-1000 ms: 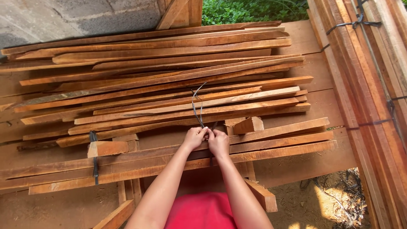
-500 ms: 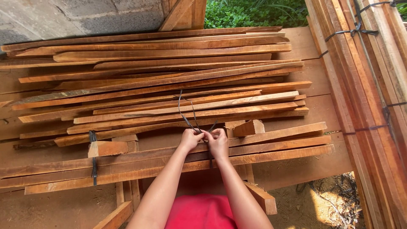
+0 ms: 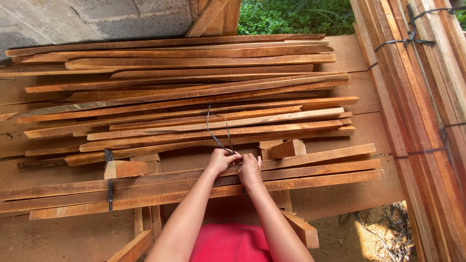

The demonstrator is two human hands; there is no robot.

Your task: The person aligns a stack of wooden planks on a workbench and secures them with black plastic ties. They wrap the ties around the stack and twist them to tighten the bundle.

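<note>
Hands, left hand (image 3: 221, 160) and right hand (image 3: 249, 168), pinch a dark wire (image 3: 217, 130) over a bundle of wooden slats (image 3: 310, 170)

Your left hand (image 3: 221, 160) and right hand (image 3: 250, 170) pinch a dark strap (image 3: 217, 131) over the bundled slats (image 3: 204, 187), just beside a wooden block (image 3: 287, 148).

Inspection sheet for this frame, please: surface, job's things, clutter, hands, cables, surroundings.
Surface: wooden platform, mostly covered by boards.
Job's things: bundle of long wood slats under the hands; dark tie strap, its loose ends sticking up.
Clutter: loose slat pile; small wood blocks; another strap already round the bundle.
Hands: left hand and right hand side by side, fingers pinching the strap.
Cables: nothing seen.
Surroundings: strapped timber stacks at right, block wall, greenery.
</note>
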